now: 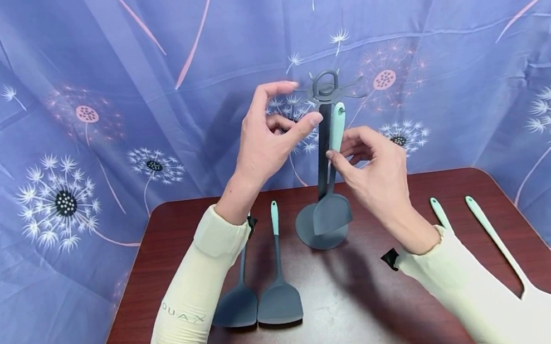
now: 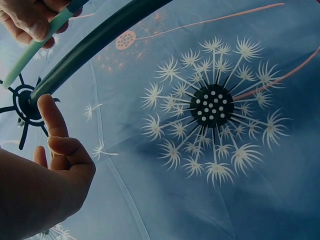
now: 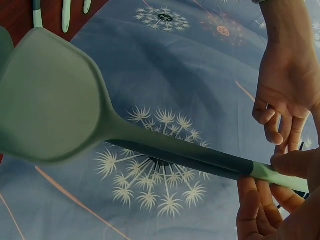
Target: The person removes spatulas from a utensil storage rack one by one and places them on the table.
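Observation:
My right hand (image 1: 378, 169) pinches a dark grey spatula (image 1: 331, 214) by its mint-green handle, between thumb and fingers. The spatula hangs upright, blade down, in front of the pole of a dark utensil stand (image 1: 322, 167). Its handle's holed end is just below the ring of hooks at the top of the stand. My left hand (image 1: 268, 130) is beside that ring with thumb and index finger spread apart and nothing between them. In the right wrist view, the spatula's broad blade (image 3: 55, 95) fills the left side.
Two more grey spatulas, one on the left (image 1: 239, 305) partly behind my left forearm and one beside it (image 1: 280, 300), lie on the dark red table (image 1: 335, 311). At right lie a pale utensil (image 1: 503, 252) and another mint handle (image 1: 439, 212). A blue dandelion-patterned curtain (image 1: 143, 68) hangs behind.

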`<state>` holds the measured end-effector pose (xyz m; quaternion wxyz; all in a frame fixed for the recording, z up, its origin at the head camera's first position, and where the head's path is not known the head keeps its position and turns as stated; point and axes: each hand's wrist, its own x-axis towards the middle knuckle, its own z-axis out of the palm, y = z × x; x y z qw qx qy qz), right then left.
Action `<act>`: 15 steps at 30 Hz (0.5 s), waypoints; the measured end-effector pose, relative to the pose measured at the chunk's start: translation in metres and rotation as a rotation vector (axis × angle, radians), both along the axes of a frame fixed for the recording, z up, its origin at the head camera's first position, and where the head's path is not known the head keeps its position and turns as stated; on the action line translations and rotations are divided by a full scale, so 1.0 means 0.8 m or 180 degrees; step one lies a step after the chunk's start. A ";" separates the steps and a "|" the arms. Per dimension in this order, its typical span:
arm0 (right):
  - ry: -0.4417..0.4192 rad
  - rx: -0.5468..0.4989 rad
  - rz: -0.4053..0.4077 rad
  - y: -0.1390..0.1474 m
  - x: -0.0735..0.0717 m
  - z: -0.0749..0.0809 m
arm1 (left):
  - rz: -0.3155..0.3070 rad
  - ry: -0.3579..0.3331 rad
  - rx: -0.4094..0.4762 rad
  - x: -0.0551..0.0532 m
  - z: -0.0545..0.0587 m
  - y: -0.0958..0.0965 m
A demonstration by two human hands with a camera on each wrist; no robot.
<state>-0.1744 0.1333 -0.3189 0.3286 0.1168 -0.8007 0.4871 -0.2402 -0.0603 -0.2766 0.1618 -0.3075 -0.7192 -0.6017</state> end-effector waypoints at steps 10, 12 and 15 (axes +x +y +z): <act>0.0072 -0.0020 -0.0073 -0.001 0.000 -0.001 | -0.0033 -0.0025 0.0013 -0.001 -0.001 -0.001; 0.0103 0.0008 -0.0099 -0.001 0.000 -0.002 | -0.0029 -0.0033 0.0011 -0.002 -0.001 -0.001; 0.0157 0.0029 -0.0112 -0.001 -0.001 -0.002 | -0.0021 -0.0023 0.0014 -0.001 -0.001 -0.001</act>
